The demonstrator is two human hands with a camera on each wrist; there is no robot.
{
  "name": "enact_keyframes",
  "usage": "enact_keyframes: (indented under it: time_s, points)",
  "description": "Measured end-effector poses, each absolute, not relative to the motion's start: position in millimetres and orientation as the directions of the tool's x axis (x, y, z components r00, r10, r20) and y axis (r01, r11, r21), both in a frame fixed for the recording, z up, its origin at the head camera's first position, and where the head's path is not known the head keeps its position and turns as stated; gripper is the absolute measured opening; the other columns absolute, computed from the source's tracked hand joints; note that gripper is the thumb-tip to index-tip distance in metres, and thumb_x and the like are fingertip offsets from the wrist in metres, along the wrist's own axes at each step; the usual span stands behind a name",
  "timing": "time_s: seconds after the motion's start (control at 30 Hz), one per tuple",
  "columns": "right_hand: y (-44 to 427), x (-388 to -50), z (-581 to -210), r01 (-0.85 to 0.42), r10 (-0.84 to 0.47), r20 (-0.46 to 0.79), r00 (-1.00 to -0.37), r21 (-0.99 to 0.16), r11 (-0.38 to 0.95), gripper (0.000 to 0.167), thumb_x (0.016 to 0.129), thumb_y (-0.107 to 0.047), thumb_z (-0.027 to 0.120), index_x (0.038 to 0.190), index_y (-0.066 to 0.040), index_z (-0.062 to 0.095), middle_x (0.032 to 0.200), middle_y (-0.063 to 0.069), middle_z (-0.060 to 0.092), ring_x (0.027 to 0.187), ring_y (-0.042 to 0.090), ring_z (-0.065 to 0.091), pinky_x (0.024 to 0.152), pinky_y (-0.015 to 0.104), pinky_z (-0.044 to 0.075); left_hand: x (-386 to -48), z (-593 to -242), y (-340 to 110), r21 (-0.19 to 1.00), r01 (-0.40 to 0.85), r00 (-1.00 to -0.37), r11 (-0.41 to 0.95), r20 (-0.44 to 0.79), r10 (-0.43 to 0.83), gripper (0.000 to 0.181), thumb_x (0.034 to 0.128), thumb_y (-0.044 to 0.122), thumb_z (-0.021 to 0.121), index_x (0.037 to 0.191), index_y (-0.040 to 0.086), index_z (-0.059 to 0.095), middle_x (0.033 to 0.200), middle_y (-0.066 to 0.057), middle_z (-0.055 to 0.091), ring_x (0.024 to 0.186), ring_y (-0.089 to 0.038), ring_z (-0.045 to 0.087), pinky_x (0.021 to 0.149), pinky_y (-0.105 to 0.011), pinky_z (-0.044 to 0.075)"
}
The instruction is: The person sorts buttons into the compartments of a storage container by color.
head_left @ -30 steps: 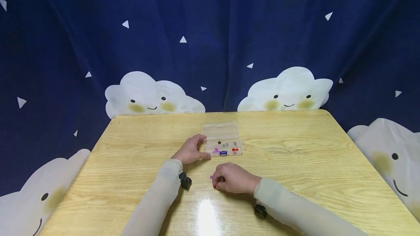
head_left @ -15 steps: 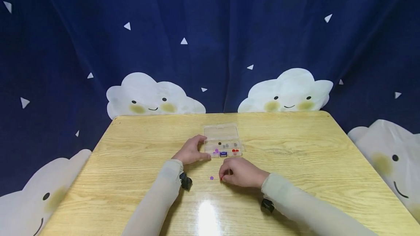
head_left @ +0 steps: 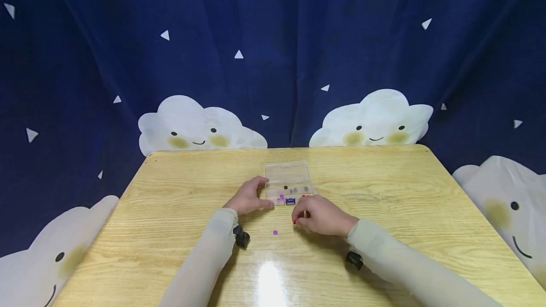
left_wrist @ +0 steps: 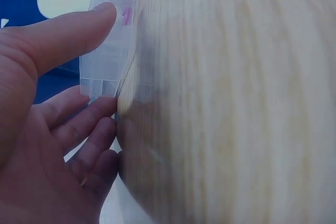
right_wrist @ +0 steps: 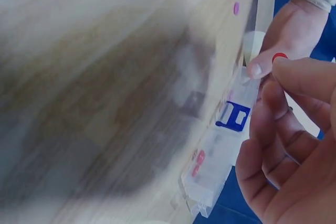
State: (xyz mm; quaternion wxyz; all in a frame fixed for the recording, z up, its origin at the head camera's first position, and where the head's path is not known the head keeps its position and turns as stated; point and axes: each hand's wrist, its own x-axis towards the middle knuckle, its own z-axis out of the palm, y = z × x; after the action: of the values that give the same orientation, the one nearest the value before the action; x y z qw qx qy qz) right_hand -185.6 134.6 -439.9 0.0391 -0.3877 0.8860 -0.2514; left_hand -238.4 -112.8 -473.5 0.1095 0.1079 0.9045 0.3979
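Observation:
A clear plastic compartment case (head_left: 286,172) lies with its lid swung back on the table. My left hand (head_left: 249,195) holds it at the left end, thumb along the front wall and fingers round the side. Between thumb and index finger my right hand (head_left: 325,216) pinches a small red disc (right_wrist: 279,56), just in front of the case. Purple pieces (head_left: 280,198) sit in the front left compartment, and red pieces (right_wrist: 198,162) in the front right one, partly hidden by my right hand in the head view. One purple disc (head_left: 275,232) lies loose on the wood.
A blue clasp (head_left: 290,201) is at the middle of the case front. The rear compartments hold a dark disc (head_left: 285,187) and grey pieces (head_left: 295,190). Wooden table (head_left: 192,179) surrounds the case, with a blue cloud-print curtain (head_left: 273,60) behind.
My right hand has lifted the red disc from beside the loose purple disc and carried it forward and right, toward the case. My left hand has stayed at the case.

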Motion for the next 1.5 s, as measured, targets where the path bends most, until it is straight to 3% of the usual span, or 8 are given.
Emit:
enact_keyframes:
  time_s: [0.07,0.17,0.27,0.4,0.5,0.57,0.87,1.5]
  points:
    - [135.8,-187.5,-438.9,-0.662,-0.697,0.125,-0.706,-0.467,0.587,0.007,0.088,-0.012,0.072,0.087,-0.017,0.076,0.085,-0.010,0.069,0.079,0.002,0.059,0.075,0.024,0.053,-237.9,-474.2,-112.8,0.744,0.104,-0.953,0.660,-0.115,0.279,0.076,0.0776,0.027,0.085,0.143,0.012,0.049,0.138,-0.013,0.056,0.129,-0.030,0.052,0.112,-0.047,0.042]
    - [139.0,-190.6,-436.4,-0.652,-0.681,0.128,-0.721,-0.460,0.603,0.008,0.088,-0.012,0.072,0.085,-0.018,0.076,0.084,-0.012,0.067,0.079,0.002,0.059,0.092,0.033,0.055,-237.6,-475.5,-112.6,0.746,0.102,-0.953,0.658,-0.115,0.279,0.077,0.0776,0.027,0.085,0.143,0.012,0.049,0.138,-0.013,0.056,0.129,-0.030,0.052,0.113,-0.048,0.042]
    - [142.8,-194.2,-433.7,-0.638,-0.662,0.134,-0.737,-0.461,0.617,0.011,0.087,-0.009,0.072,0.084,-0.019,0.075,0.082,-0.013,0.066,0.079,0.002,0.060,0.109,0.042,0.048,-237.8,-476.5,-112.0,0.747,0.104,-0.953,0.656,-0.114,0.281,0.077,0.0775,0.026,0.085,0.143,0.012,0.048,0.139,-0.013,0.055,0.130,-0.030,0.052,0.113,-0.047,0.041]
    - [146.9,-199.2,-429.1,-0.612,-0.637,0.131,-0.760,-0.477,0.631,0.011,0.087,-0.007,0.071,0.084,-0.017,0.075,0.085,-0.009,0.068,0.080,0.005,0.060,0.092,0.034,0.055,-238.2,-475.9,-112.2,0.744,0.108,-0.952,0.659,-0.114,0.284,0.077,0.0781,0.027,0.085,0.144,0.012,0.048,0.139,-0.014,0.055,0.130,-0.031,0.052,0.113,-0.047,0.042]
    - [149.8,-203.6,-425.7,-0.593,-0.621,0.127,-0.773,-0.492,0.637,0.010,0.089,-0.007,0.070,0.087,-0.015,0.076,0.086,-0.007,0.069,0.077,0.005,0.057,0.071,0.023,0.050,-237.9,-474.0,-112.3,0.743,0.105,-0.952,0.661,-0.118,0.284,0.077,0.0784,0.027,0.085,0.144,0.012,0.047,0.140,-0.014,0.054,0.130,-0.031,0.051,0.112,-0.047,0.042]
    - [151.8,-206.7,-423.7,-0.582,-0.610,0.130,-0.781,-0.504,0.638,0.010,0.089,-0.007,0.069,0.088,-0.014,0.076,0.087,-0.005,0.069,0.075,0.005,0.055,0.068,0.022,0.048,-237.5,-473.2,-112.1,0.742,0.101,-0.951,0.662,-0.123,0.283,0.077,0.0786,0.026,0.085,0.144,0.013,0.047,0.140,-0.013,0.054,0.130,-0.031,0.051,0.113,-0.048,0.042]
    - [162.0,-221.6,-415.1,-0.528,-0.541,0.139,-0.829,-0.510,0.679,0.011,0.089,-0.006,0.069,0.089,-0.013,0.077,0.089,-0.001,0.071,0.070,0.008,0.052,0.065,0.022,0.045,-238.4,-474.3,-112.1,0.735,0.098,-0.952,0.671,-0.128,0.279,0.077,0.0788,0.028,0.085,0.145,0.013,0.047,0.141,-0.013,0.054,0.131,-0.031,0.051,0.113,-0.048,0.042]
    - [168.0,-239.8,-427.4,-0.480,-0.493,0.126,-0.861,-0.518,0.708,0.012,0.088,-0.004,0.068,0.092,-0.009,0.078,0.090,0.001,0.074,0.074,0.009,0.056,0.068,0.023,0.047,-238.1,-473.6,-113.6,0.732,0.092,-0.954,0.675,-0.130,0.272,0.079,0.0784,0.028,0.085,0.145,0.013,0.046,0.141,-0.013,0.053,0.132,-0.031,0.050,0.114,-0.047,0.041]
